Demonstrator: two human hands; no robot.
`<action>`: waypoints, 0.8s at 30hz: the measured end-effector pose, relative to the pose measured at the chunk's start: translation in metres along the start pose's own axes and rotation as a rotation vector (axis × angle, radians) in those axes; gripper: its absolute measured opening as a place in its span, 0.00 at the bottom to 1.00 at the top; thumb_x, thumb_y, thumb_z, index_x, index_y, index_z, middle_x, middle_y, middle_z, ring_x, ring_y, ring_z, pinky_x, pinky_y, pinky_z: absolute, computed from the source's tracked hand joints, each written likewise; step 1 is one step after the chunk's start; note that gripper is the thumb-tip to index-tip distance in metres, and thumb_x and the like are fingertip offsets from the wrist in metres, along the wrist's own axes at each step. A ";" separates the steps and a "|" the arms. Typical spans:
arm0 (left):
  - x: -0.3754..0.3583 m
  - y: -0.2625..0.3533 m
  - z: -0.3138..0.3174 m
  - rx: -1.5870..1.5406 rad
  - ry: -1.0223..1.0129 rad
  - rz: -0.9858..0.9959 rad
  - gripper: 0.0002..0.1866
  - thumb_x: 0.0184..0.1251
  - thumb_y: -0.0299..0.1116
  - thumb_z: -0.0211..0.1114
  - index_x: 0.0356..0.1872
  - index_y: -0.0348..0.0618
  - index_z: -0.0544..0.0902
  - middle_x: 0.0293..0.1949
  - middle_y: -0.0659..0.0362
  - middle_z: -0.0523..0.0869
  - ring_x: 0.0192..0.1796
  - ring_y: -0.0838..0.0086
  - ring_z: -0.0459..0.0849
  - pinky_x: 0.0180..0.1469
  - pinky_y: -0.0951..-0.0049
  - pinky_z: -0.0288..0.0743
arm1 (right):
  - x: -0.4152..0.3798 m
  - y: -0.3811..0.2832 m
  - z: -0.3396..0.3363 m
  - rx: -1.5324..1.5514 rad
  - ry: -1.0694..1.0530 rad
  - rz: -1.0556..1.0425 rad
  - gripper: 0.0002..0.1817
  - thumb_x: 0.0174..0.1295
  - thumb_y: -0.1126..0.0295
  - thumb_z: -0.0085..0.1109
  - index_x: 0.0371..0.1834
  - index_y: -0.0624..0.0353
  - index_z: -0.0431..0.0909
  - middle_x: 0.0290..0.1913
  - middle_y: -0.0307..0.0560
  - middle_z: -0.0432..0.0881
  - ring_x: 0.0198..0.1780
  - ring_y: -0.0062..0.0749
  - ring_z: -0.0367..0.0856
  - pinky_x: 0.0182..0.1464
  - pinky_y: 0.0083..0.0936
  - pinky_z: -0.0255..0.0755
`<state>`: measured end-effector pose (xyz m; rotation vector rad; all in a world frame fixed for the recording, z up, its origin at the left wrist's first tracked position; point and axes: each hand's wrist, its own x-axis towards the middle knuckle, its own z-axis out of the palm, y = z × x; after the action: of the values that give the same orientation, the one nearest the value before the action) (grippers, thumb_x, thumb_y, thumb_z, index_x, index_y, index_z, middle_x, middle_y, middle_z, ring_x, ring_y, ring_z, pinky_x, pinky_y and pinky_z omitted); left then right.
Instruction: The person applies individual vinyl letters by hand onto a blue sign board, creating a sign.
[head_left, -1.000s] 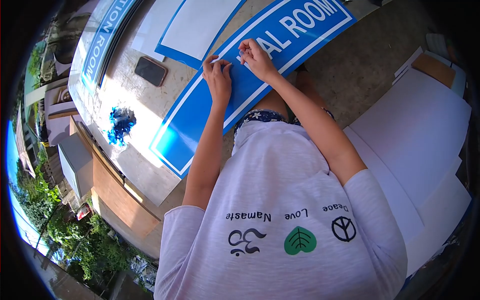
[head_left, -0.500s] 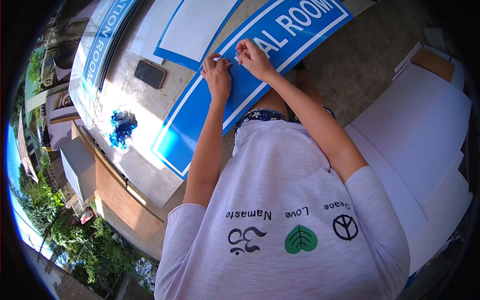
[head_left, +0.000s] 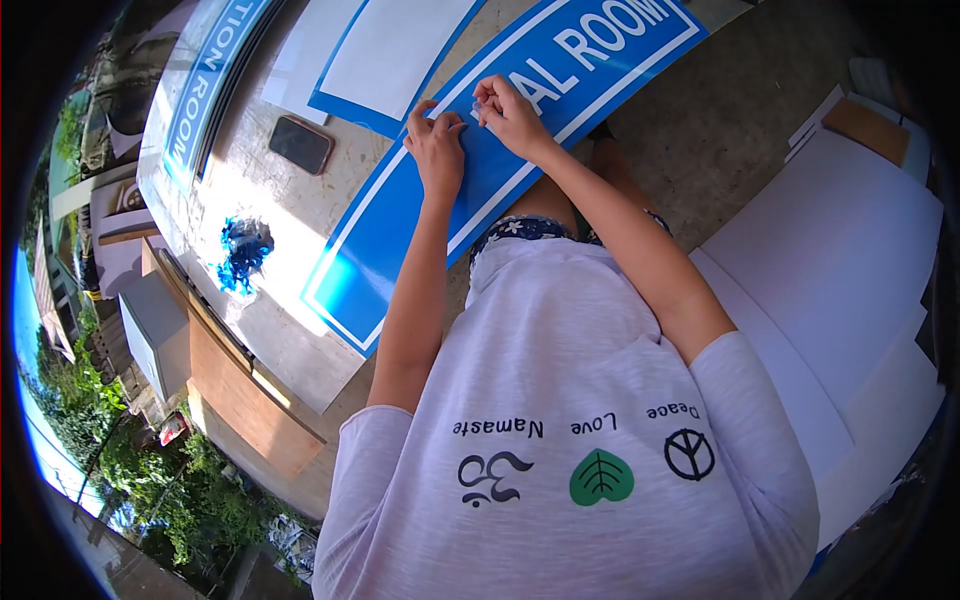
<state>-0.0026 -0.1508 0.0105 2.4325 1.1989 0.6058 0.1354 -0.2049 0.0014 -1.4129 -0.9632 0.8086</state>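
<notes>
Little has been changed over the last second: the left hand (head_left: 436,158) and right hand (head_left: 515,125) are kept over the same middle stretch of the blue sign (head_left: 375,245), so work there is judged unfinished. Fingers half-curled on both, right fingertips bunched — whether anything thin is pinched cannot be told. The sign is laid aslant along the near side of the worn table (head_left: 352,185), near left to far right: long, glossy, white-bordered, white-lettered. Farther left, a dark, round-cornered phone (head_left: 301,145) and crumpled, shiny blue scraps (head_left: 243,256) are seen.
</notes>
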 end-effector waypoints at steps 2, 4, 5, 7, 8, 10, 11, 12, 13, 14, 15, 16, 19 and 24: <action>0.000 -0.003 0.003 0.025 0.012 0.017 0.04 0.59 0.28 0.67 0.36 0.46 0.85 0.57 0.56 0.74 0.49 0.67 0.77 0.55 0.60 0.63 | 0.000 0.000 0.000 0.018 -0.004 0.006 0.07 0.66 0.75 0.57 0.42 0.63 0.69 0.33 0.42 0.76 0.29 0.23 0.79 0.34 0.21 0.74; 0.000 -0.007 0.004 0.008 0.018 0.059 0.05 0.59 0.28 0.67 0.36 0.46 0.85 0.56 0.58 0.74 0.48 0.68 0.77 0.54 0.61 0.61 | 0.001 0.000 -0.001 0.036 -0.007 0.010 0.07 0.66 0.75 0.57 0.42 0.63 0.69 0.33 0.42 0.76 0.29 0.23 0.79 0.34 0.21 0.74; 0.001 -0.008 0.004 0.008 0.018 0.062 0.05 0.59 0.28 0.67 0.36 0.46 0.85 0.56 0.58 0.74 0.48 0.68 0.77 0.54 0.61 0.61 | 0.001 0.000 -0.001 0.044 -0.007 0.013 0.07 0.66 0.75 0.57 0.42 0.63 0.69 0.33 0.42 0.76 0.29 0.23 0.79 0.34 0.21 0.74; 0.001 -0.010 0.002 -0.065 -0.027 0.061 0.04 0.59 0.28 0.67 0.35 0.46 0.84 0.52 0.58 0.76 0.48 0.69 0.76 0.52 0.61 0.57 | 0.000 0.000 -0.001 0.054 -0.002 0.019 0.07 0.66 0.76 0.57 0.42 0.63 0.69 0.33 0.42 0.76 0.30 0.22 0.79 0.34 0.20 0.74; 0.001 -0.012 0.002 -0.065 -0.028 0.065 0.04 0.59 0.28 0.67 0.35 0.46 0.84 0.52 0.58 0.76 0.48 0.69 0.76 0.52 0.61 0.57 | 0.001 -0.001 -0.001 0.052 -0.005 0.023 0.07 0.66 0.76 0.57 0.42 0.63 0.69 0.33 0.42 0.76 0.30 0.22 0.79 0.34 0.20 0.74; 0.002 -0.015 0.002 -0.110 -0.058 0.087 0.04 0.59 0.27 0.66 0.35 0.46 0.83 0.50 0.58 0.76 0.49 0.67 0.76 0.51 0.62 0.56 | 0.000 -0.001 -0.001 0.052 -0.004 0.029 0.07 0.66 0.76 0.56 0.42 0.63 0.69 0.33 0.42 0.76 0.30 0.23 0.79 0.34 0.20 0.74; 0.002 -0.015 0.001 -0.110 -0.060 0.090 0.04 0.59 0.27 0.66 0.35 0.46 0.83 0.50 0.58 0.76 0.49 0.67 0.76 0.51 0.62 0.56 | 0.000 -0.002 -0.002 0.049 -0.006 0.025 0.07 0.66 0.76 0.56 0.42 0.63 0.69 0.33 0.42 0.76 0.30 0.23 0.79 0.34 0.20 0.74; 0.003 -0.015 0.000 -0.122 -0.075 0.085 0.04 0.59 0.26 0.66 0.35 0.46 0.83 0.50 0.58 0.77 0.50 0.66 0.76 0.52 0.62 0.56 | 0.000 -0.003 -0.002 0.047 -0.008 0.021 0.07 0.66 0.76 0.56 0.42 0.63 0.69 0.33 0.42 0.76 0.30 0.23 0.79 0.34 0.20 0.74; 0.003 -0.015 -0.001 -0.134 -0.090 0.081 0.04 0.59 0.26 0.65 0.34 0.45 0.82 0.50 0.57 0.77 0.51 0.65 0.75 0.53 0.62 0.56 | 0.000 -0.004 -0.002 0.048 -0.005 0.021 0.07 0.66 0.76 0.56 0.42 0.63 0.69 0.33 0.42 0.76 0.30 0.23 0.79 0.34 0.20 0.74; 0.003 -0.015 -0.002 -0.133 -0.092 0.083 0.04 0.59 0.26 0.65 0.34 0.45 0.82 0.50 0.57 0.77 0.51 0.65 0.75 0.53 0.62 0.56 | 0.000 -0.004 -0.002 0.052 -0.006 0.026 0.07 0.66 0.76 0.56 0.41 0.63 0.69 0.33 0.42 0.76 0.30 0.23 0.79 0.34 0.20 0.74; 0.004 -0.015 -0.003 -0.137 -0.097 0.101 0.03 0.59 0.25 0.64 0.34 0.43 0.82 0.49 0.57 0.77 0.51 0.64 0.75 0.54 0.61 0.58 | 0.000 -0.004 -0.002 0.055 -0.006 0.031 0.06 0.66 0.76 0.56 0.41 0.63 0.69 0.33 0.42 0.76 0.30 0.23 0.79 0.34 0.20 0.74; 0.004 -0.016 -0.005 -0.141 -0.103 0.118 0.02 0.59 0.24 0.64 0.34 0.41 0.81 0.49 0.56 0.77 0.51 0.63 0.75 0.55 0.61 0.60 | 0.001 -0.004 -0.002 0.056 -0.003 0.031 0.06 0.66 0.76 0.56 0.41 0.63 0.69 0.33 0.42 0.76 0.30 0.23 0.79 0.34 0.20 0.74; -0.001 -0.023 -0.012 -0.307 -0.095 0.092 0.02 0.61 0.21 0.61 0.34 0.36 0.79 0.47 0.53 0.78 0.51 0.60 0.75 0.56 0.61 0.65 | 0.001 -0.001 -0.001 0.090 0.002 0.028 0.06 0.66 0.76 0.56 0.40 0.63 0.69 0.33 0.43 0.76 0.30 0.23 0.79 0.34 0.21 0.74; -0.013 -0.017 -0.023 -0.341 -0.112 0.029 0.02 0.63 0.21 0.60 0.35 0.35 0.78 0.45 0.52 0.79 0.50 0.58 0.75 0.55 0.62 0.67 | 0.000 -0.004 -0.002 0.083 0.001 0.037 0.06 0.66 0.75 0.56 0.39 0.63 0.69 0.33 0.43 0.77 0.30 0.23 0.80 0.35 0.21 0.75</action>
<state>-0.0329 -0.1491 0.0191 2.1673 0.9318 0.6172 0.1366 -0.2053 0.0054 -1.3629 -0.8956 0.8652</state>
